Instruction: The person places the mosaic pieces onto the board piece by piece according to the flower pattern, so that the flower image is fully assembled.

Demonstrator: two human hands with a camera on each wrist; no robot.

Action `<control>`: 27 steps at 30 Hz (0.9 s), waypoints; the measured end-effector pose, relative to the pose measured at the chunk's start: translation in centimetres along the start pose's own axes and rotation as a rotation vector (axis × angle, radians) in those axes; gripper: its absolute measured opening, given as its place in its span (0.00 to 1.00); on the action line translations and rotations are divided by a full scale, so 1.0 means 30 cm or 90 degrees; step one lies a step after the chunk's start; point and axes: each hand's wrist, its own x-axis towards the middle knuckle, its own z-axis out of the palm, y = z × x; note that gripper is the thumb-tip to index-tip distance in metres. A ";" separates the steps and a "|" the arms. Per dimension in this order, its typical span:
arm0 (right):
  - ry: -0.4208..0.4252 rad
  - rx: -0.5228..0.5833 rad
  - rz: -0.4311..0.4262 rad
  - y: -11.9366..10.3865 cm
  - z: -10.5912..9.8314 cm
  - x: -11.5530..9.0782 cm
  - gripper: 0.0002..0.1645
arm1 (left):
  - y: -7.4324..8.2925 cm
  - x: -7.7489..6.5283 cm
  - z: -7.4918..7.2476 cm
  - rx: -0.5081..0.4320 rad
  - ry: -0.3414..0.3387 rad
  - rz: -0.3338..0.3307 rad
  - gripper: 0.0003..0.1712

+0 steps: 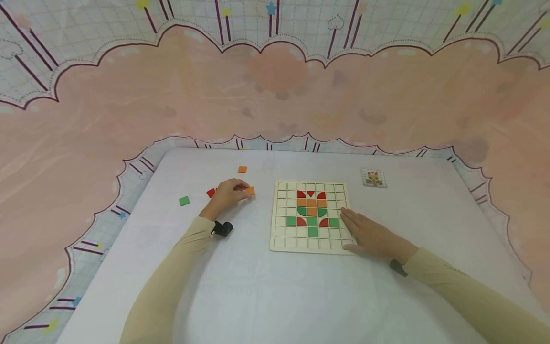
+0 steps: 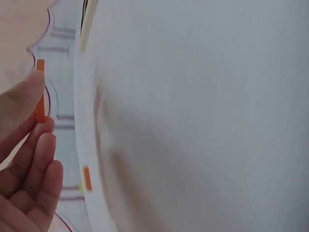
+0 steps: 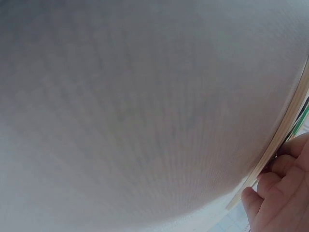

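Observation:
Between thumb and fingers my left hand (image 1: 229, 194) pinches an orange square tile (image 1: 250, 191); the left wrist view shows that tile (image 2: 40, 92) edge-on, lifted off the table. To its right lies a wooden grid board (image 1: 285, 242), on which red, orange and green tiles form a flower-like figure. My right hand (image 1: 371, 236) rests on the board's right edge with its fingers stretched out. In the right wrist view the fingers lie along the board's wooden edge (image 3: 270, 150). Red tiles (image 1: 210, 192) lie beside the left hand, partly hidden by it.
A loose orange tile (image 1: 242, 169) lies beyond the left hand, and a green tile (image 1: 184, 200) to its left. At the back right is a small pattern card (image 1: 374, 177) with a similar flower. White cloth (image 1: 266, 296) covers the table; a patterned curtain (image 1: 275, 95) hangs behind.

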 end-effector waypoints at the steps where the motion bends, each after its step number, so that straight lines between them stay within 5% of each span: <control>1: 0.001 0.001 0.000 0.000 0.000 0.001 0.52 | 0.017 -0.009 0.011 -0.002 -0.007 0.008 0.18; 16: -0.013 0.007 0.006 0.009 0.011 0.008 0.54 | 0.202 -0.116 0.177 -0.016 -0.088 0.128 0.18; 27: -0.008 0.009 0.005 0.007 0.008 0.007 0.54 | 0.282 -0.146 0.260 -0.046 -0.150 0.130 0.16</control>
